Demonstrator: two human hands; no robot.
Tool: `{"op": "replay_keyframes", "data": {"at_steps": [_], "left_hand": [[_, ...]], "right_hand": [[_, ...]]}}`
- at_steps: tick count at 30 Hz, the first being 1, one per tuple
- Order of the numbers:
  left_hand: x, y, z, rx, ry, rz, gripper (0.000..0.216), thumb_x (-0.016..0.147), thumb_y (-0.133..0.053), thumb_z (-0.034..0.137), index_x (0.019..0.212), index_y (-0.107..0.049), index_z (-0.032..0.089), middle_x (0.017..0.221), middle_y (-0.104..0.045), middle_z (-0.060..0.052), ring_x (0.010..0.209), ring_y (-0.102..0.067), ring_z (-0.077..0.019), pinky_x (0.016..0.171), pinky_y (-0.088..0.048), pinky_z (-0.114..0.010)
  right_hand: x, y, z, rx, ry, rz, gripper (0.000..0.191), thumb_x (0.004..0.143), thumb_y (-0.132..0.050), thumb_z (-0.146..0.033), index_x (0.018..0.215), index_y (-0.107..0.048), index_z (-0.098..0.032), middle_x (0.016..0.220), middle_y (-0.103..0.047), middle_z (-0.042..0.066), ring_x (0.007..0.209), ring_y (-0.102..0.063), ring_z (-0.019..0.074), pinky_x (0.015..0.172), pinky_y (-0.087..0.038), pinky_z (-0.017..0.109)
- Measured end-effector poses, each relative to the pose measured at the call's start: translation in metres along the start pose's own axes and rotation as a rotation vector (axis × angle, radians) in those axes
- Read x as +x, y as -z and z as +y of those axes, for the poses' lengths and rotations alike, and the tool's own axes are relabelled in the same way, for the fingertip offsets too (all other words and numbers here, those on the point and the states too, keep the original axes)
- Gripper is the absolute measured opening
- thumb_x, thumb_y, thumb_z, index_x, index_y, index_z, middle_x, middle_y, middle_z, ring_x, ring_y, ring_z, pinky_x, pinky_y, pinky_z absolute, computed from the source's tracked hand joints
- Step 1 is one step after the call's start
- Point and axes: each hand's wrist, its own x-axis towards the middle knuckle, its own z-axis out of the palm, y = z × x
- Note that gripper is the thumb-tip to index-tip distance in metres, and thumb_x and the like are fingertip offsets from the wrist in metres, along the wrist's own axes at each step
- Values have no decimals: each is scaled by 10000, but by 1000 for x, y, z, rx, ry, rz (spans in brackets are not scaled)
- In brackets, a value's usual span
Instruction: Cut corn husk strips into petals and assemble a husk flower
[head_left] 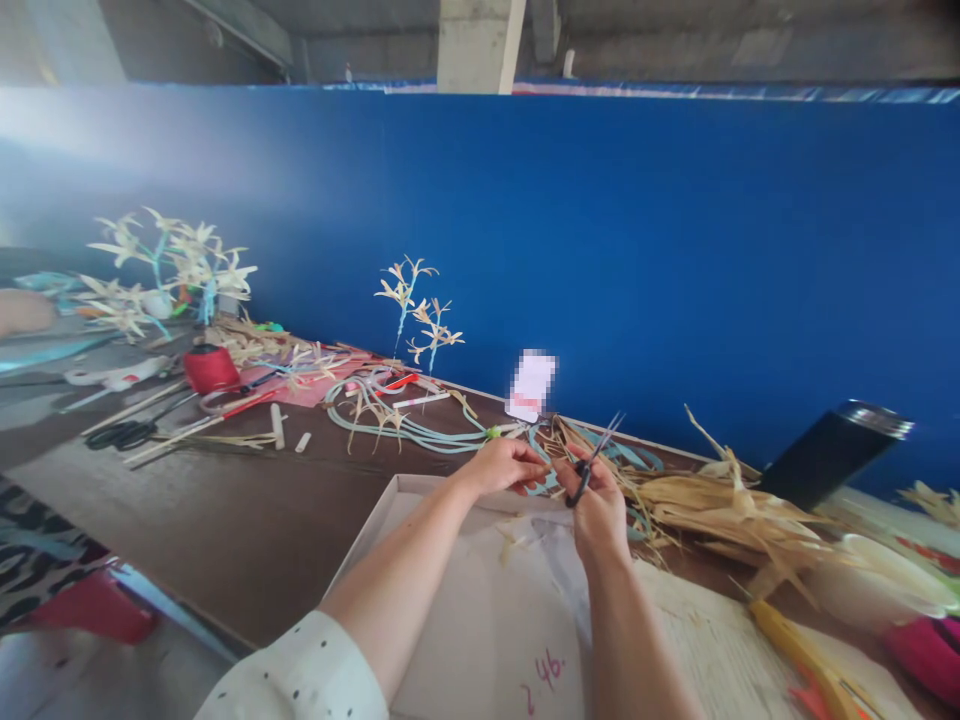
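Note:
My right hand [602, 505] is wrapped round a pair of scissors [608, 436] with dark handles, the thin blades pointing up and away to the right. My left hand [504, 468] is close beside it, the fingers pinched together; whatever is between them is too small to make out. Both hands are over the far edge of a shallow white box [465, 620], whose inside bears red handwriting. Just past the hands lie pale blue strips [645, 457] and dry husk scraps. To the right is a heap of tan corn husks [705, 505].
A dark bottle [817, 460] leans against the blue partition [637, 250] at right, near a yellow-handled tool [806, 655]. Husk flowers [435, 335] stand at the back. Leftward lie a hot glue gun [120, 373], black scissors [127, 433] and a red roll [211, 370]. Another person's hand [26, 312] shows far left.

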Motion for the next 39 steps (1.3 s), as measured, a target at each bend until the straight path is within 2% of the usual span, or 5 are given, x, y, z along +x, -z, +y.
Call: {"op": "replay_keyframes", "data": {"at_steps": [12,21,27,32,39], "left_hand": [[0,3,-2,-5,24,-16,367,631,-713,420,822,-657,111,795,-661,-94,686,-608,-151,563,-490,-246],[-4,7,2,-68,13,-85,346,739,-622,402,936,-645,118,909,-667,-117,722,-612,-144,586,-488,-238],[1,3,1,171,-262,64,276,768,-580,197,1037,-630,163,1031,-632,-72,858,-586,-132,714,-478,-225],[-2,-8,7,385,-564,168,277,738,-610,160,1008,-652,204,1004,-590,-60,929,-546,-143,754,-464,-219],[-1,-13,11,477,-715,172,94,739,-626,157,794,-696,187,921,-607,-46,890,-561,-127,853,-424,-248]], "right_hand": [[0,1,0,48,2,40,502,586,-758,-390,1030,-612,-208,640,-507,-49,523,-435,87,466,-318,209],[1,2,-1,96,-25,42,439,612,-758,-342,1006,-609,-219,601,-495,-64,510,-432,76,451,-305,190],[0,2,-8,159,-64,67,435,609,-756,-327,1002,-615,-205,610,-520,-43,507,-455,81,402,-272,176],[-3,0,-13,216,-120,-24,431,591,-764,-321,975,-612,-199,607,-527,-40,499,-461,83,367,-233,171],[-6,-3,-13,313,-166,-87,385,614,-752,-268,961,-613,-174,612,-530,-29,533,-468,81,377,-255,152]]}}
